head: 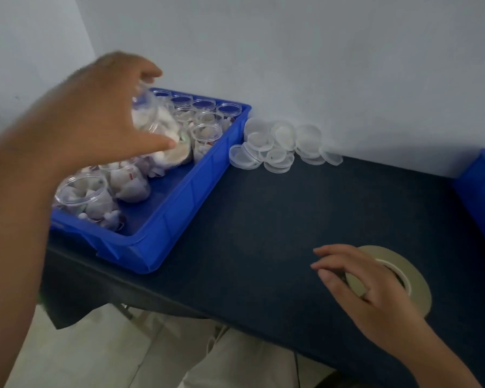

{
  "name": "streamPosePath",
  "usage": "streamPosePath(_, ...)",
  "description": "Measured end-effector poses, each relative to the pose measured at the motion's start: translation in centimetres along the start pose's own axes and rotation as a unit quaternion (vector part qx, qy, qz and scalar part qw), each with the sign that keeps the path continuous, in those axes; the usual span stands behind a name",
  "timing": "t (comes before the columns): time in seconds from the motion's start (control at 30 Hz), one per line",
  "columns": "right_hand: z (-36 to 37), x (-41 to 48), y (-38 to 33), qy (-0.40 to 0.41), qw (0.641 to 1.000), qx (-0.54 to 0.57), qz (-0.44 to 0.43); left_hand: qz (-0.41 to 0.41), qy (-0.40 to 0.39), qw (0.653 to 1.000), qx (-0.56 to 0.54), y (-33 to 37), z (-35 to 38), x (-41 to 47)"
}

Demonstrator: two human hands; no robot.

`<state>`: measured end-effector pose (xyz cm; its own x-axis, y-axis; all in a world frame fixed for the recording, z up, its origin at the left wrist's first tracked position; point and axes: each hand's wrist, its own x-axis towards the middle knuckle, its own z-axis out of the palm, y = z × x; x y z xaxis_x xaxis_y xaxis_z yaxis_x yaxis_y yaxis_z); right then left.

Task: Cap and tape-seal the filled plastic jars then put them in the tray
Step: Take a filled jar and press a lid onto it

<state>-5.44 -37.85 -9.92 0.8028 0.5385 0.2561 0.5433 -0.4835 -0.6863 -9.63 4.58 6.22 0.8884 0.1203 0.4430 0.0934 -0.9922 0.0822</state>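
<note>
My left hand [95,116] grips a clear filled jar [157,127], tilted on its side above the blue tray [179,217]. The tray holds several open jars [206,135] stuffed with white pieces. My right hand [359,278] rests on a roll of beige tape [403,275] lying flat on the dark blue table [277,219], fingers loosely spread over its near edge. A heap of clear lids [280,147] lies against the wall, just right of the tray.
A second blue tray [482,186] shows at the right edge. The white wall stands close behind the table. The table's front edge runs diagonally, with my lap and the pale floor below it.
</note>
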Motion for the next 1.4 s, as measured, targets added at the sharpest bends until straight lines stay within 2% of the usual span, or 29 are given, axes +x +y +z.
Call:
streamPosePath(0.07,0.2,0.9,-1.5,-0.032,0.999,0.032,0.002,0.034,0.01,0.999,0.011,3.8,-1.3,1.1)
streamPosePath(0.17,0.7,3.3,-2.3,-0.07,0.997,0.026,0.022,0.099,-0.057,0.993,-0.027,9.8,1.4,1.7)
streamPosePath(0.27,1.0,7.3,-0.6,-0.064,0.987,-0.144,0.028,0.146,-0.166,0.974,-0.046,14.4,8.2,0.6)
streamPosePath(0.33,0.9,10.9,1.4,-0.07,0.973,-0.217,0.03,0.165,-0.206,0.963,-0.056,16.2,12.7,-0.8)
streamPosePath(0.5,2.0,21.1,6.1,-0.184,0.935,-0.303,0.035,0.18,-0.165,0.955,-0.171,17.4,18.3,-2.3)
streamPosePath(0.63,5.1,28.4,7.7,-0.179,0.91,-0.373,-0.035,0.179,-0.145,0.953,-0.197,17.1,19.2,-2.9)
streamPosePath(0.77,7.6,32.8,9.3,-0.212,0.872,-0.44,-0.024,0.161,-0.141,0.954,-0.208,16.2,19.2,-3.0)
streamPosePath(0.87,7.1,33.5,10.2,-0.209,0.878,-0.429,-0.025,0.152,-0.141,0.951,-0.227,16.1,19.0,-3.1)
streamPosePath(0.97,5.4,31.8,9.5,-0.14,0.928,-0.34,-0.054,0.151,-0.139,0.95,-0.235,16.9,18.9,-3.0)
streamPosePath(1.03,3.9,29.2,8.5,-0.026,0.979,-0.199,-0.024,0.148,-0.142,0.947,-0.246,17.8,18.7,-3.0)
streamPosePath(1.07,3.0,27.5,7.9,0.04,0.993,-0.11,-0.006,0.143,-0.141,0.946,-0.253,18.2,18.6,-3.1)
streamPosePath(1.1,1.8,25.6,7.1,0.094,0.995,-0.02,0.016,0.13,-0.139,0.945,-0.266,18.5,18.6,-3.2)
streamPosePath(1.17,-0.5,21.7,5.1,0.149,0.975,0.159,0.053,0.07,-0.118,0.94,-0.313,18.8,18.3,-3.5)
streamPosePath(1.27,-3.6,16.1,2.0,0.126,0.93,0.336,0.077,-0.006,-0.005,0.945,-0.328,19.1,16.5,-3.3)
streamPosePath(1.33,-4.5,12.7,0.1,0.061,0.918,0.384,0.08,0.028,0.048,0.954,-0.296,19.1,14.9,-2.7)
streamPosePath(1.4,-4.2,10.0,-1.3,0.003,0.906,0.417,0.075,0.099,0.041,0.963,-0.246,19.2,13.3,-2.1)
